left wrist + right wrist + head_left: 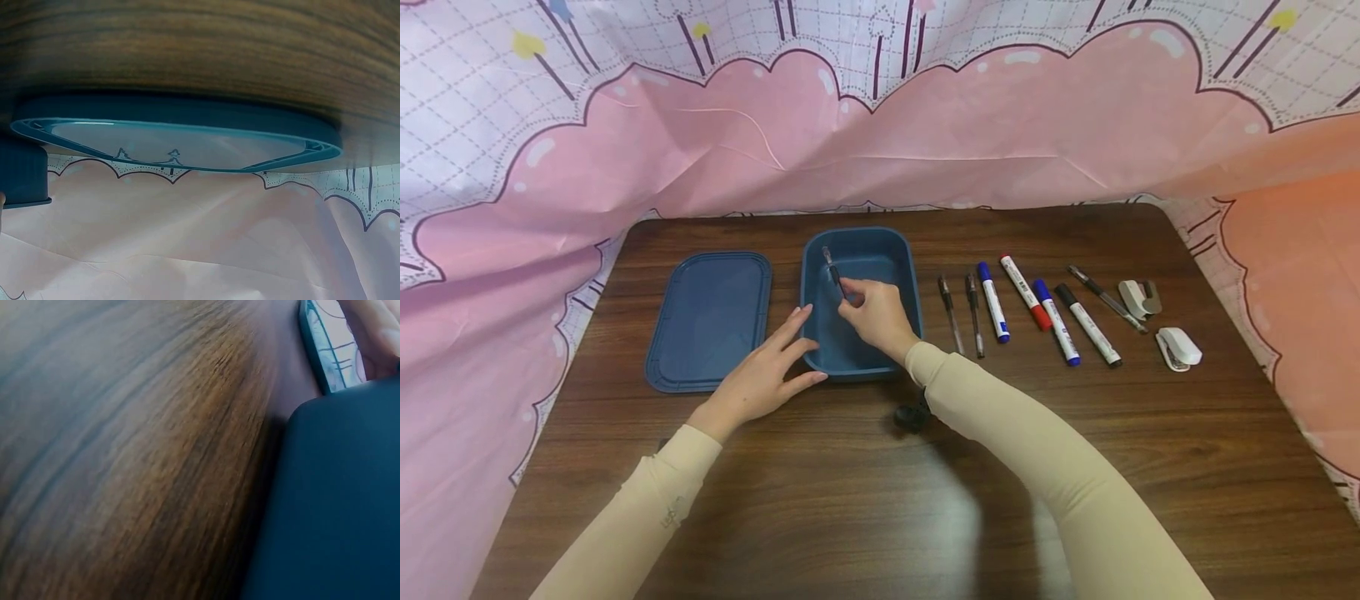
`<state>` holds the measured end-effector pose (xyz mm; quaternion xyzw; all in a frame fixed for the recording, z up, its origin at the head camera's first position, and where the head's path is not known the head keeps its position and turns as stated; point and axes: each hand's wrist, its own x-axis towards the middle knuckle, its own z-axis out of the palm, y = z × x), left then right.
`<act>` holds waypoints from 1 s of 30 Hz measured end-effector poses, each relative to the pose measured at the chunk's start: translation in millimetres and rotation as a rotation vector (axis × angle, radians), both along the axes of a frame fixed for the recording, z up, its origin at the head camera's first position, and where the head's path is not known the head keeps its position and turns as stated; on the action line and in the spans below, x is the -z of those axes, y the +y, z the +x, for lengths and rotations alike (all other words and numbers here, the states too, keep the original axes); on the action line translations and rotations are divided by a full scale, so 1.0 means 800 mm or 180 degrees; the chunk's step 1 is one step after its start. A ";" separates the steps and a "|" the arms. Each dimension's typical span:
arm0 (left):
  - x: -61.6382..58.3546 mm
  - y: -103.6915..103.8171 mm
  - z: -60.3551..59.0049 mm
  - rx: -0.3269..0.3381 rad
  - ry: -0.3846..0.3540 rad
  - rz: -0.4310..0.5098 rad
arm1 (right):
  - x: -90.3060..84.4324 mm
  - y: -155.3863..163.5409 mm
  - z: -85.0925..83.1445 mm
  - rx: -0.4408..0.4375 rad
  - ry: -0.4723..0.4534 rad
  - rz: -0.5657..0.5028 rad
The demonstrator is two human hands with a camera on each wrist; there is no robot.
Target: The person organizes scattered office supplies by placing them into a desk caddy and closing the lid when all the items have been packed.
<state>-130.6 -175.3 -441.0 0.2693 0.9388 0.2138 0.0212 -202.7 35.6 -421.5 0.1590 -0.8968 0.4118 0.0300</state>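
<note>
A blue rectangular box [857,367] stands uncovered on the wooden table. Inside its walls, my right hand [877,318] pinches a clear-barrelled pen [832,268] with a dark grip, its tip end slanting up toward the far left corner. Whether the pen touches the box floor I cannot tell. My left hand [763,371] has its fingers spread, with fingertips at the box's near left edge. Left of the box lies its flat blue lid [709,321], seen edge-on in the left wrist view [181,106]. The right wrist view shows the box's outer wall [337,500] close up.
Right of the box lie two pens [951,312], [974,315], blue markers [993,302], [1057,322], a red marker [1026,291], a black marker [1088,325] and another pen [1107,298]. Two small white staplers [1138,298], [1178,348] sit farther right. A patterned pink cloth [880,158] hangs behind.
</note>
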 end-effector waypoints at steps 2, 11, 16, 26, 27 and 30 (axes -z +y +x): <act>0.000 0.000 0.000 0.0002 -0.0004 0.0006 | 0.001 -0.001 -0.001 -0.0041 -0.0132 0.0046; -0.001 0.001 0.000 0.0032 0.0038 0.0018 | 0.005 -0.004 -0.006 -0.0167 -0.0600 0.0279; -0.002 0.000 0.001 0.0033 0.0019 0.0021 | 0.007 -0.006 -0.010 -0.0526 -0.0809 0.0692; -0.002 0.001 0.002 -0.0004 -0.0003 0.0030 | 0.007 -0.006 -0.009 -0.0537 -0.0770 0.0555; -0.001 0.001 0.002 -0.0001 -0.0001 0.0028 | 0.006 -0.006 -0.009 -0.0527 -0.0773 0.0522; -0.001 0.001 0.002 -0.0005 0.0006 0.0022 | 0.005 -0.006 -0.007 -0.0520 -0.0791 0.0449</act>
